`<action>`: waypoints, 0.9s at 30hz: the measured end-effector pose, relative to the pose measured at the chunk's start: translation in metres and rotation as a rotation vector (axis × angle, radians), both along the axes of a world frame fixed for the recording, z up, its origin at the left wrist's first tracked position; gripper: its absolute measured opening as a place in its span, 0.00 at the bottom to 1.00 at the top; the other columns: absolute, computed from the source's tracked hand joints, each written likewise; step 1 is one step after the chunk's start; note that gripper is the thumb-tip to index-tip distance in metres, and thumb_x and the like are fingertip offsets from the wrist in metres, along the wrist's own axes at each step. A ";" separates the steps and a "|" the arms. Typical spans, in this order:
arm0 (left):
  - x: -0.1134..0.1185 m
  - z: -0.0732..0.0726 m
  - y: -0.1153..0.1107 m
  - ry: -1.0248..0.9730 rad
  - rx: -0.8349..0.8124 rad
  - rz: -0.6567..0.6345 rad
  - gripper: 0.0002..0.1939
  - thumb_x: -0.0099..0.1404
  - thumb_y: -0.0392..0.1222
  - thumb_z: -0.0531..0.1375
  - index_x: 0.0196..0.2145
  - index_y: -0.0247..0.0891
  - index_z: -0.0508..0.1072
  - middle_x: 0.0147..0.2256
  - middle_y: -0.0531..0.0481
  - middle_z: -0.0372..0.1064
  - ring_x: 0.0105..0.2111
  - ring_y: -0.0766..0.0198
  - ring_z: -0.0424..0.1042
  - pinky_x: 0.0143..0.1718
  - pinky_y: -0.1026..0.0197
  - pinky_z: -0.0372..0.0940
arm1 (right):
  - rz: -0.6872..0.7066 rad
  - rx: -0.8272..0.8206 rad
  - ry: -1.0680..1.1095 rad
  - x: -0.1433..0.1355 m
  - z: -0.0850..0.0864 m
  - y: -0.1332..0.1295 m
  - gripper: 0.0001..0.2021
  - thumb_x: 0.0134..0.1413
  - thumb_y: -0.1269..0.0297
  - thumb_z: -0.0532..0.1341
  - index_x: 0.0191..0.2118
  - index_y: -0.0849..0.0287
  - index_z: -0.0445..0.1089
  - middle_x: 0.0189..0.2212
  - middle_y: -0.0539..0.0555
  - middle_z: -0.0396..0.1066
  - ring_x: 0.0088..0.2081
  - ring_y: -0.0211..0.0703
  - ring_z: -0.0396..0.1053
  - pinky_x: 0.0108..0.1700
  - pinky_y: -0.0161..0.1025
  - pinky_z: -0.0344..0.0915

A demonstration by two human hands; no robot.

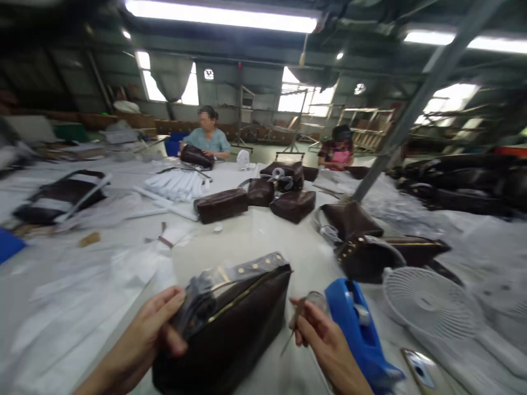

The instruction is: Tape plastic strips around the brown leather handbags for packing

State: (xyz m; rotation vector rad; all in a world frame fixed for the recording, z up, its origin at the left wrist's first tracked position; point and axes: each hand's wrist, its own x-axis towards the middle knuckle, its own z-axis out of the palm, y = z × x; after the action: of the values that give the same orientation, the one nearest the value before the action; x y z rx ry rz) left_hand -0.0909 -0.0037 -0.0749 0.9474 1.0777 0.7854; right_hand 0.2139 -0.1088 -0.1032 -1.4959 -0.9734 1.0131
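A dark brown leather bag with a gold zipper sits tilted on the table in front of me. Along its top lies a strap with gold studs, under clear plastic. My left hand grips the bag's left end, thumb and fingers closed around the plastic-wrapped strap. To the right of the bag, my right hand pinches a thin pointed metal tool, its tip downward and apart from the bag; blur hides its exact kind. Beside that hand stands a blue tape dispenser.
Several brown bags stand further back on the table. A white fan and a phone lie at right. White rolls and plastic sheeting are at left. A slanted grey post rises at right. Two people sit across.
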 end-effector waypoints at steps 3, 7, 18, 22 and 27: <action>0.000 0.000 0.005 -0.003 0.020 -0.022 0.24 0.61 0.58 0.62 0.42 0.35 0.68 0.12 0.57 0.65 0.13 0.68 0.66 0.21 0.69 0.60 | 0.238 -0.124 0.055 -0.039 0.003 0.007 0.19 0.52 0.46 0.62 0.33 0.61 0.74 0.24 0.51 0.69 0.25 0.36 0.62 0.27 0.33 0.59; 0.003 0.001 -0.001 -0.020 0.092 -0.090 0.21 0.63 0.59 0.59 0.37 0.35 0.66 0.15 0.55 0.68 0.12 0.70 0.66 0.18 0.72 0.53 | 0.379 -0.213 0.031 -0.082 0.004 0.023 0.20 0.43 0.46 0.67 0.24 0.62 0.74 0.20 0.50 0.67 0.24 0.35 0.59 0.26 0.32 0.55; 0.000 -0.001 -0.015 -0.003 0.157 -0.155 0.22 0.65 0.60 0.56 0.39 0.36 0.65 0.16 0.55 0.68 0.13 0.67 0.69 0.16 0.71 0.43 | 0.317 -0.200 0.151 -0.133 -0.003 0.050 0.26 0.39 0.39 0.67 0.22 0.61 0.66 0.19 0.49 0.64 0.24 0.35 0.58 0.27 0.32 0.54; -0.003 -0.004 -0.017 0.028 0.136 -0.111 0.24 0.64 0.62 0.57 0.40 0.35 0.67 0.15 0.54 0.68 0.13 0.65 0.68 0.19 0.70 0.52 | 0.245 -0.200 -0.025 -0.097 -0.010 0.026 0.23 0.41 0.43 0.67 0.21 0.59 0.63 0.19 0.47 0.62 0.24 0.36 0.59 0.27 0.33 0.55; -0.008 -0.011 -0.016 0.089 0.084 -0.071 0.29 0.64 0.61 0.57 0.52 0.34 0.65 0.13 0.54 0.69 0.17 0.64 0.69 0.28 0.67 0.61 | -0.220 -0.196 -0.433 -0.015 -0.035 -0.011 0.21 0.44 0.41 0.63 0.22 0.55 0.65 0.18 0.49 0.66 0.24 0.42 0.64 0.28 0.36 0.60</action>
State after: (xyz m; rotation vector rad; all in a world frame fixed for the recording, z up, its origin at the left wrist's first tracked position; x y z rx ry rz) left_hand -0.0991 -0.0193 -0.0857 1.0950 1.0882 0.7405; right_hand 0.1992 -0.1199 -0.1379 -1.9915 -0.9967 0.6517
